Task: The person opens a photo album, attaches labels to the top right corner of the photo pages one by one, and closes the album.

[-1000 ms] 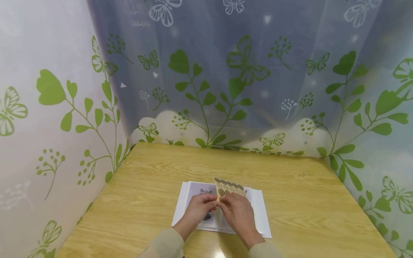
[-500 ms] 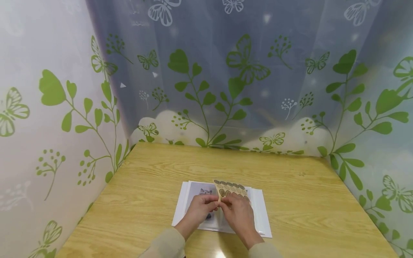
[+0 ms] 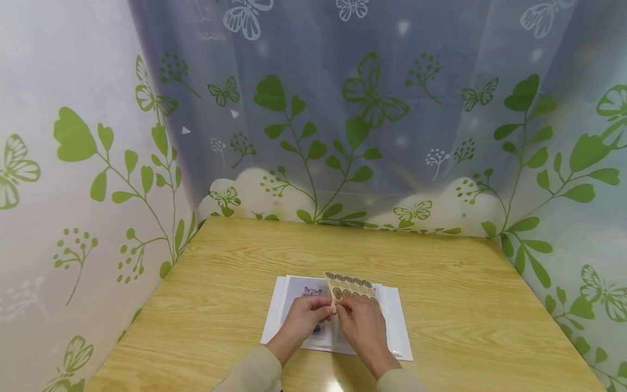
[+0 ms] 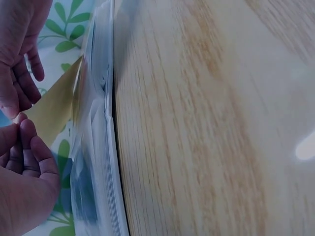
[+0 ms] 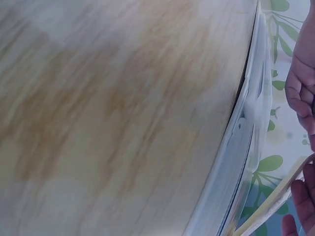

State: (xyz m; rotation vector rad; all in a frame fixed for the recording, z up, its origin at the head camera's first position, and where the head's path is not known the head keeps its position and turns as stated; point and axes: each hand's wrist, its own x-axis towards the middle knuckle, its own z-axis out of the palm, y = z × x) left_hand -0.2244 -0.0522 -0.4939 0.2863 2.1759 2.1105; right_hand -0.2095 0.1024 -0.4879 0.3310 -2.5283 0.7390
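A tan sheet of round stickers [image 3: 351, 284], printed in rows, stands tilted above an open photo album [image 3: 400, 321] with clear sleeves. My right hand [image 3: 363, 325] grips the sheet along its near edge. At the sheet's near left corner, the thumb and fingertips of my left hand [image 3: 301, 321] pinch, right against the right fingertips. The left wrist view shows the plain back of the sticker sheet [image 4: 56, 105] rising beside both hands. Whether a sticker is between the fingertips I cannot tell.
On the album's left page, a cat picture [image 3: 311, 291] shows partly behind the left hand. The album lies on a wood-grain table [image 3: 235, 283]. Curtains [image 3: 313, 109] with green leaves and butterflies enclose the table at the back and sides.
The sticker sheet has tipped slightly lower. The right fingertips have shifted a little at its near left corner; the left hand has moved very slightly right. The album has stayed put.
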